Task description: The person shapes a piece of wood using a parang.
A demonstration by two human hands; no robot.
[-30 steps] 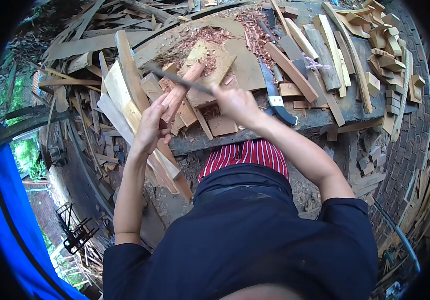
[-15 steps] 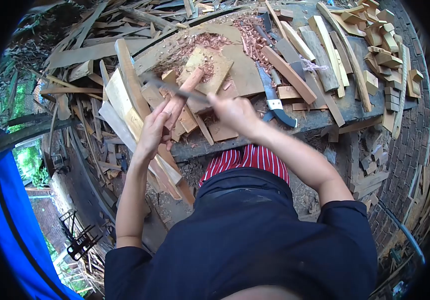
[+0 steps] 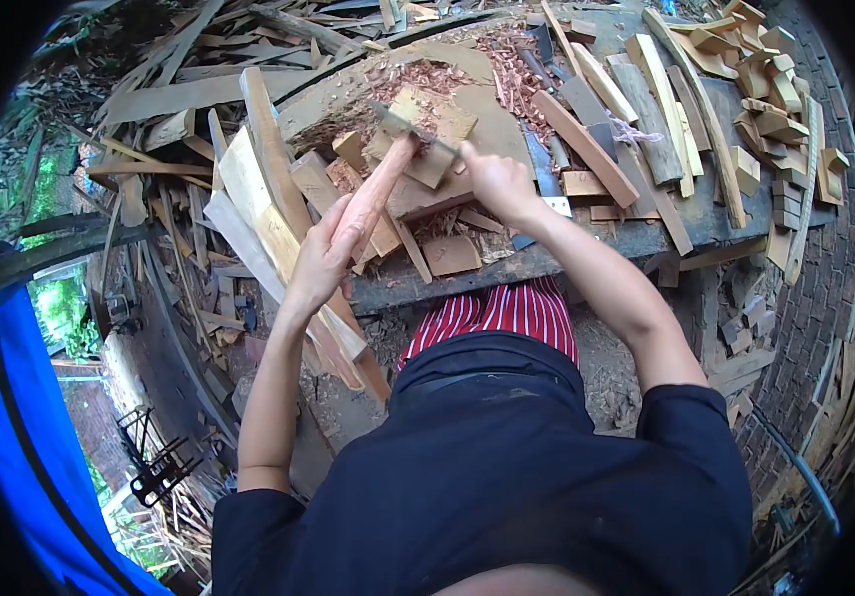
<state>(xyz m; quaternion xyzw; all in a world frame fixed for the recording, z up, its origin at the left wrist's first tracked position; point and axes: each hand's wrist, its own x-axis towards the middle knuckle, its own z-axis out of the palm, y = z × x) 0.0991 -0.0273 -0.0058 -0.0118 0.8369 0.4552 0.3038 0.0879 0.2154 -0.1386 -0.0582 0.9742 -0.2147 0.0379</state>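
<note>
My left hand (image 3: 324, 260) is wrapped round the lower end of a reddish wooden stick (image 3: 378, 197). The stick slants up to the right, its far end over a pale wooden block (image 3: 433, 171). My right hand (image 3: 499, 185) is closed round the handle of a long, narrow knife (image 3: 410, 125), whose handle is hidden in the fist. The dark blade points up and left, crossing just above the stick's far end.
Reddish chips (image 3: 512, 84) lie scattered on the workbench (image 3: 427, 288). Boards (image 3: 259, 199) lean at the left front edge. A brown bar (image 3: 586, 149) and other lengths lie to the right, with small cut blocks (image 3: 775, 119) stacked beyond.
My right hand and the knife have moved right, the blade shifting from the stick's middle to its far end. My left hand and the stick have moved slightly right.
</note>
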